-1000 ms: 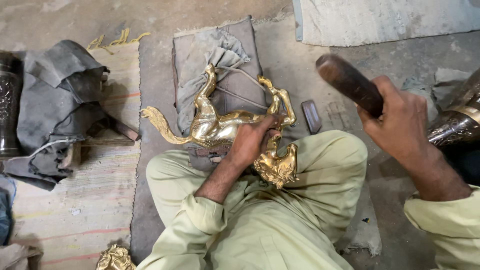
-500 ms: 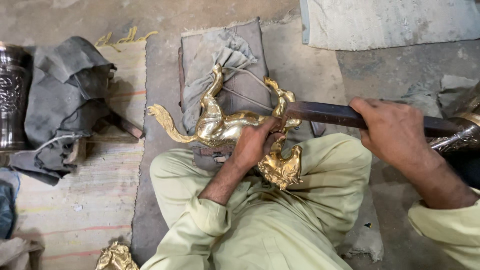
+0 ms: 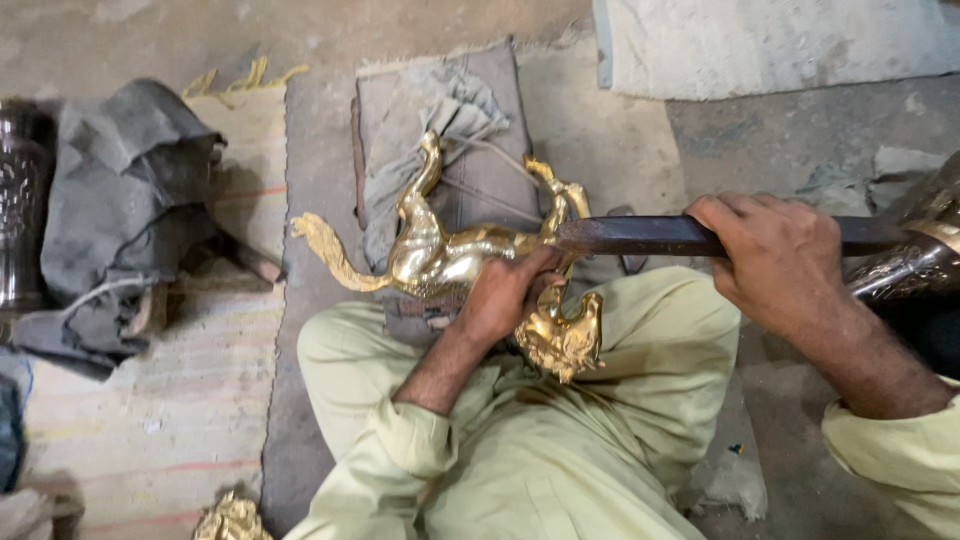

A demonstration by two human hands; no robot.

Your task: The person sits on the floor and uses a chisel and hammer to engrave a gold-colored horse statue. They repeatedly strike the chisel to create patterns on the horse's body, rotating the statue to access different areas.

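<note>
Head view, left hand [image 3: 505, 295] gripping brass horse [image 3: 440, 255], right hand [image 3: 780, 260] pressing dark bar [image 3: 640, 236] against it

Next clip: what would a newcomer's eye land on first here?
The shiny brass horse figurine at centre, lying across the person's lap and steadied by the left hand. Then the dark wooden bar gripped by the right hand, its end against the horse. A crumpled grey cloth lies at left.

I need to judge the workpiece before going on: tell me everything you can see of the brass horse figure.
The brass horse figure looks like shiny golden cast metal. It lies across the person's lap and a grey cloth pad, legs pointing away, wavy tail to the left, head hanging toward the knee. The left hand grips its body; a dark tool in the right hand touches its front.
</note>
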